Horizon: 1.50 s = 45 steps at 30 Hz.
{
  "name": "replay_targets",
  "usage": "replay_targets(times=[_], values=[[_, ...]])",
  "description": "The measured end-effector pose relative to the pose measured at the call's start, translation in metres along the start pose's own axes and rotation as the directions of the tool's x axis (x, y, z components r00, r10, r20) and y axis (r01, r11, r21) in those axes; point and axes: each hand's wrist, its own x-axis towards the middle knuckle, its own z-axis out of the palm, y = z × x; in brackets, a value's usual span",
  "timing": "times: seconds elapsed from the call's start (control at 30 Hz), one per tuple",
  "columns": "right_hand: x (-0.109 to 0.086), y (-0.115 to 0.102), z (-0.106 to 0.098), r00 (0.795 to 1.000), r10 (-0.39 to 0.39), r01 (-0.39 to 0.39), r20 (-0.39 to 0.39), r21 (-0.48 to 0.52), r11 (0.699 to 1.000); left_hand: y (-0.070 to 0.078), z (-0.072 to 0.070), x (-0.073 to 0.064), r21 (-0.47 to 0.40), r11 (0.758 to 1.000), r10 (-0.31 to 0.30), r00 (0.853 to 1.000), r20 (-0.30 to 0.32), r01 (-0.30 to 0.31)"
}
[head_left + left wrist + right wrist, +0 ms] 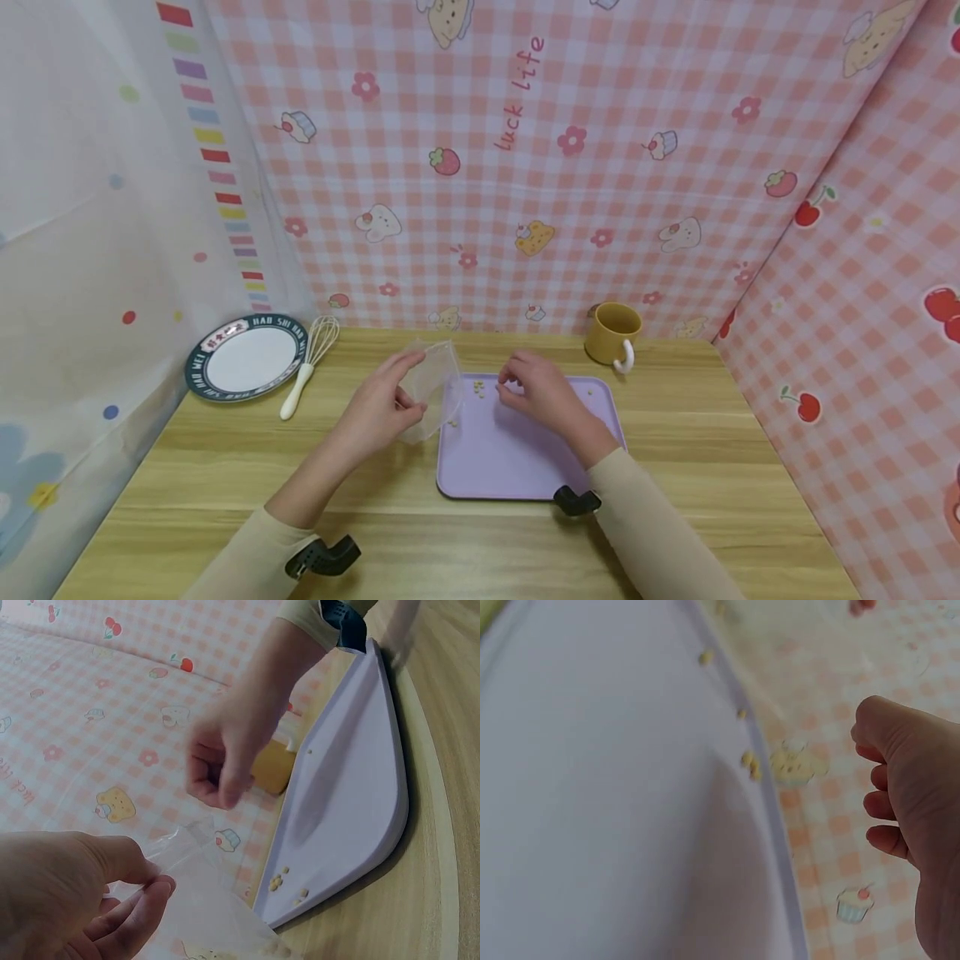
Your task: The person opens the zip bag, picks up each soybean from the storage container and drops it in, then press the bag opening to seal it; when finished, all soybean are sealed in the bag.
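Note:
My left hand [382, 404] pinches a clear plastic bag [438, 383] between thumb and fingers, at the left edge of a lilac tray [517, 467]. A few pale yellow bits [274, 949] show through the bag's low corner in the left wrist view. Over the tray's far half hovers my right hand [543, 392], its fingers curled and thumb close to the index finger. Whether anything small sits between those fingertips is hidden. Several small yellow kernels [478, 387] lie near the tray's far left corner, and a single kernel [589, 392] lies at its far right.
Behind the tray to the right stands a mustard mug [611, 337] with a white handle. At the back left lie a whisk [311, 362] and a white plate with a dark green rim [197, 379]. Patterned cloth [480, 208] walls the wooden table [405, 533] at the back and sides.

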Motion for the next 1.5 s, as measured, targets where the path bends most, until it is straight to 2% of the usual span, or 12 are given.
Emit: replay_targets(times=[0.27, 0.43, 0.8, 1.07, 1.5], values=[[0.009, -0.027, -0.006, 0.987, -0.055, 0.074, -0.149, 0.13, 0.989, 0.003, -0.001, 0.0, 0.004, 1.0, -0.001, 1.0, 0.003, 0.001], [0.02, -0.046, -0.004, 0.974, -0.104, 0.134, -0.201, 0.143, 0.981, 0.003, 0.0, 0.0, 0.003, 1.0, 0.007, 1.0, 0.003, -0.007], [0.039, -0.071, 0.012, 0.96, -0.212, 0.23, -0.184, 0.084, 0.969, 0.003, -0.002, 0.0, 0.002, 1.0, -0.002, 1.0, 0.012, 0.001], [0.043, -0.074, 0.014, 0.971, -0.183, 0.197, -0.153, 0.08, 0.977, 0.002, -0.001, 0.001, 0.004, 1.0, 0.005, 1.0, 0.018, -0.005], [0.043, -0.073, 0.013, 0.969, -0.179, 0.2, -0.169, 0.117, 0.973, 0.001, 0.0, 0.002, 0.016, 1.0, 0.013, 1.0, 0.017, -0.013]])
